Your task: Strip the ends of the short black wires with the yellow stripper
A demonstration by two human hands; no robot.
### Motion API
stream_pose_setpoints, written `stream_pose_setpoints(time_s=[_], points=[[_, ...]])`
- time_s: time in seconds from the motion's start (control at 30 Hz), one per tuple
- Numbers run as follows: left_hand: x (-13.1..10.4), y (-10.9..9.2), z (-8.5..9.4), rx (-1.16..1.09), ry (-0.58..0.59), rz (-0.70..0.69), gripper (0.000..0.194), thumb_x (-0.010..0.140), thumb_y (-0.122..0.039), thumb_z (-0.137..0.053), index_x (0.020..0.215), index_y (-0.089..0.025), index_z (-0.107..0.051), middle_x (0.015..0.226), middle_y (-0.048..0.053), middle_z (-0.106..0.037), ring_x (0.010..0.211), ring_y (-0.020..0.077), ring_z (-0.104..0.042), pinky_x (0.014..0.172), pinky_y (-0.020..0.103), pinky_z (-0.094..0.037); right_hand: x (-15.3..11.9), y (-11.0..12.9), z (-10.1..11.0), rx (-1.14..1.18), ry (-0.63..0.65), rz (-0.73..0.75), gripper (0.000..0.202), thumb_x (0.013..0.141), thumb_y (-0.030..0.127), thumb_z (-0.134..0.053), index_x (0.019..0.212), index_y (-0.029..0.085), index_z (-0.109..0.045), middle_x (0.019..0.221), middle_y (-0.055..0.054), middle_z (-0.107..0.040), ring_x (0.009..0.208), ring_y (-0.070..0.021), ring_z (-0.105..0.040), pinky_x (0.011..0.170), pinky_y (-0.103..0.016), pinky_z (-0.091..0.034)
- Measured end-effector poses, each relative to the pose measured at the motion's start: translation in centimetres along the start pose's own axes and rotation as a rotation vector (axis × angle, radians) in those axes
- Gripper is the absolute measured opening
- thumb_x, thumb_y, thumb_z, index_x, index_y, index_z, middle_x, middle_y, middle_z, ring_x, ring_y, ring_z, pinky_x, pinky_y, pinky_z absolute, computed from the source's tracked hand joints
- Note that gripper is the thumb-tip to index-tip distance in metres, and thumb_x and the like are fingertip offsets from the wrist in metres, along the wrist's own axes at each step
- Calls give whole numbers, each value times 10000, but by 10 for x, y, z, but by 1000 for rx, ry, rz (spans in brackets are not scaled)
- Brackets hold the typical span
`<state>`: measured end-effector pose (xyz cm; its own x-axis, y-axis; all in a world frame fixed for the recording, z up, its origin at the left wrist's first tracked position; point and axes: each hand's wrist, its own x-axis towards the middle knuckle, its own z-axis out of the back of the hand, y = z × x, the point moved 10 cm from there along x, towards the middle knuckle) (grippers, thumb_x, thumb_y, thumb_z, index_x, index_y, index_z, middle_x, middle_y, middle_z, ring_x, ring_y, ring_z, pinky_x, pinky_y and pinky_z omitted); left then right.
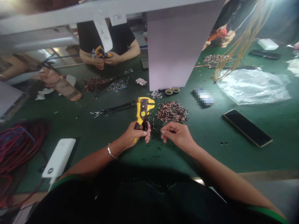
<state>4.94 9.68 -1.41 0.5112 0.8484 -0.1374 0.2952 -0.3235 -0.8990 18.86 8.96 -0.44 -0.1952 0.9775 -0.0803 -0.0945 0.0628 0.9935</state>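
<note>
My left hand (137,133) is wrapped round the handles of a yellow and black wire stripper (143,112), its jaws pointing up and to the right. To the right of it, my right hand (176,135) has thumb and fingertips pinched together; whatever is between them is too small to make out. Just beyond that hand lies a pile of short wire pieces (172,112) with copper-coloured ends. Behind the stripper, a bundle of thin black wires (116,108) with pale tips stretches left across the table. A few black scraps (155,156) are scattered near me.
A smartphone (247,127), clear plastic bag (253,85) and two tape rolls (172,91) lie right and ahead. At left are a white power bank (59,158) and red cable coils (18,149). A purple-grey panel (174,46) stands ahead. Co-workers' hands (106,59) hold tools opposite.
</note>
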Motion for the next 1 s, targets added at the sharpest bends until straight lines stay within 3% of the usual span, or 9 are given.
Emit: stream_pose_setpoints(time_s=[0.17,0.33,0.73,1.0], points=[[-2,-3,-15,-22,163,31,418,617,-132,-744,1019,-117,-630,862,76,-669,728,210,-656,711,401,-546,-3,22,25,14,-166,125,119,786,293,-665,724,193,-647,606,3,-685,475,-115,-631,523,-269,-508],[-6,5,-27,-33,287,79,496,629,-181,-768,1104,-124,-636,899,97,-676,785,239,-666,767,423,-537,-9,36,30,-77,-214,188,133,809,283,-641,709,196,-651,594,10,-685,472,-109,-634,509,-250,-497],[-12,15,-28,53,327,107,539,648,-226,-818,1145,-146,-624,942,104,-683,836,235,-670,822,405,-507,-18,48,23,-356,-266,298,187,869,285,-576,724,214,-669,613,3,-697,544,-128,-653,567,-261,-503],[-12,13,-34,144,346,47,475,710,-259,-806,1123,-141,-604,909,88,-676,819,207,-655,789,359,-484,-23,58,10,-441,-244,405,204,877,278,-551,740,217,-688,654,-15,-745,577,-138,-682,592,-256,-521]])
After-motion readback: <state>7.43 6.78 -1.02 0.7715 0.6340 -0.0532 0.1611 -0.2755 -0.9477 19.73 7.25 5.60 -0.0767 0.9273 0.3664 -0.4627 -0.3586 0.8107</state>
